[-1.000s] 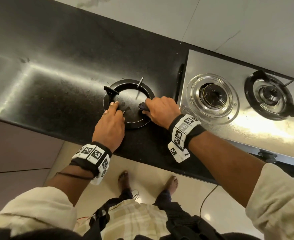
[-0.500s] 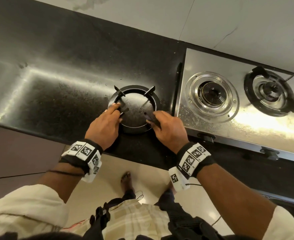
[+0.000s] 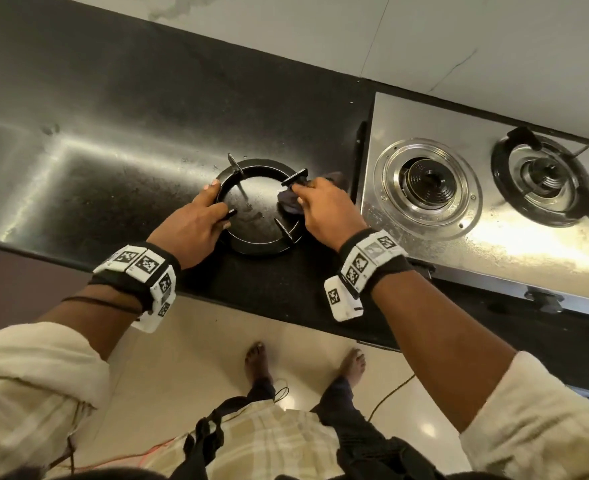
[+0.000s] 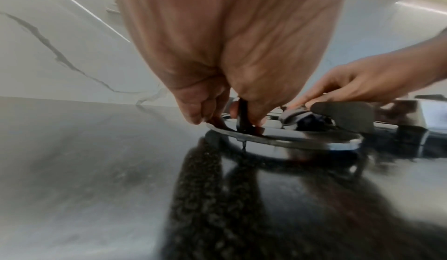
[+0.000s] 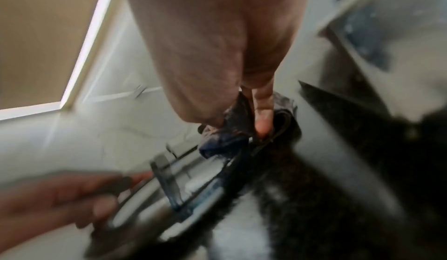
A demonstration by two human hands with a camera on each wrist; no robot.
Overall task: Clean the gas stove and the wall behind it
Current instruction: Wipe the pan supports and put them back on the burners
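A black round pan support (image 3: pixel 251 244) lies on the dark countertop (image 3: pixel 119 140), left of the steel gas stove (image 3: pixel 424 258). My left hand (image 3: pixel 196 223) grips its left rim, fingers curled round one prong (image 4: pixel 241 117). My right hand (image 3: pixel 324 209) pinches a dark blue cloth (image 3: pixel 287 202) against the ring's right side; the cloth (image 5: pixel 227 136) bunches under the thumb and fingers. The white marble wall (image 3: pixel 424 36) runs behind the stove.
The stove's left burner (image 3: pixel 426 183) is bare; its right burner (image 3: pixel 542 178) carries another black pan support. Control knobs (image 3: pixel 542 299) stick out of the stove's front. My bare feet (image 3: pixel 258 362) stand on the tiled floor below the counter edge.
The pan support has turned on the countertop, its prongs now at new angles. My right hand has moved from the ring's near side to its far right side with the cloth.
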